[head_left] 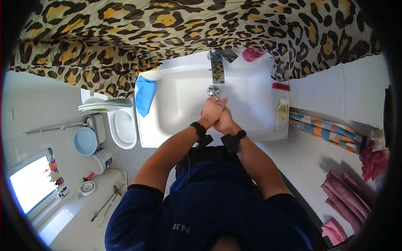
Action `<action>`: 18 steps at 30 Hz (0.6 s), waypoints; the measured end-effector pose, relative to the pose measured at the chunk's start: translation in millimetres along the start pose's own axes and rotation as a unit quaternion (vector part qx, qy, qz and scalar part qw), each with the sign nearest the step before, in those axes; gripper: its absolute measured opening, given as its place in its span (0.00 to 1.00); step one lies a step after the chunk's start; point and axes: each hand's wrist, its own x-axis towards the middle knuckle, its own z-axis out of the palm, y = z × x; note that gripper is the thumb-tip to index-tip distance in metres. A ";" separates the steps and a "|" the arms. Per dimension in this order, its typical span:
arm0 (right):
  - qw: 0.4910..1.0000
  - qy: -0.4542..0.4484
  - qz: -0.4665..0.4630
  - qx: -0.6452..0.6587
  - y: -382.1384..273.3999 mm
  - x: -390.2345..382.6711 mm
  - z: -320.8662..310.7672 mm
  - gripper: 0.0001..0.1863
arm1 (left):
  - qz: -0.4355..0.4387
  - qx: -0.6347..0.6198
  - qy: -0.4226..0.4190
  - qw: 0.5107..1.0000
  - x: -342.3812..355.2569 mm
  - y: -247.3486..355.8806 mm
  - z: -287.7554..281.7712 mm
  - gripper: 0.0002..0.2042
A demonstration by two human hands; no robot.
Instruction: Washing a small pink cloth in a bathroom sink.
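Pressing left hand (212,110) against right hand (226,121), hiding the grip beyond telling, above white basin (178,92) near leopard-print curtain (201,25).

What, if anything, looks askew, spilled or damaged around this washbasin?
Only one mild oddity: the blue cloth lies slightly skewed on the left rim of the washbasin, not squared to the edge. No spill or damage is evident.

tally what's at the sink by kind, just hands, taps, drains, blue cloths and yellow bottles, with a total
Left hand and right hand: 2
Tap: 1
Drain: 1
Blue cloth: 1
Yellow bottle: 1
Total: 6
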 end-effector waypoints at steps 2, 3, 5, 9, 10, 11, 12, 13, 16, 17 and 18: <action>1.000 0.011 0.007 -0.004 -2.5 1.0 1.6 0.13 | -0.006 0.026 -0.023 0.999 3.7 -6.9 -4.1 0.16; 0.999 0.026 0.006 -0.022 -7.5 1.8 2.6 0.12 | -0.013 0.050 -0.045 0.998 5.1 -10.5 -5.7 0.17; 0.997 0.057 0.006 -0.057 -17.6 2.1 4.6 0.11 | 0.087 0.184 -0.026 0.979 4.8 -18.6 -7.5 0.16; 0.845 0.036 -0.188 -0.499 -32.7 22.4 -45.0 0.08 | 0.218 0.235 -0.002 0.947 -10.6 -34.5 -9.5 0.23; 0.788 0.019 -0.258 -0.558 -40.5 32.9 -71.0 0.08 | 0.254 0.190 -0.053 0.947 -8.8 -34.7 -6.6 0.30; 0.723 0.015 -0.330 -0.606 -51.6 41.2 -98.0 0.07 | 0.262 0.189 -0.064 0.944 -8.9 -31.8 2.4 0.30; 0.680 -0.016 -0.343 -0.648 -51.2 41.9 -101.8 0.09 | 0.248 0.121 -0.073 0.958 -12.6 -35.8 3.7 0.28; 0.657 -0.034 -0.347 -0.668 -46.9 40.6 -94.2 0.10 | 0.232 0.052 -0.078 0.968 -14.9 -39.1 1.9 0.27; 0.963 0.181 -0.067 -0.189 -28.5 17.5 -25.7 0.13 | 0.236 0.029 -0.067 0.969 -20.4 -48.5 -11.6 0.27; 0.963 0.181 -0.068 -0.189 -32.8 13.6 -20.7 0.13 | 0.237 0.029 -0.068 0.969 -20.7 -45.5 -11.4 0.27; 0.961 0.205 -0.062 -0.174 -38.4 10.9 -16.4 0.13 | 0.246 0.037 -0.056 0.967 -20.8 -42.9 -11.7 0.22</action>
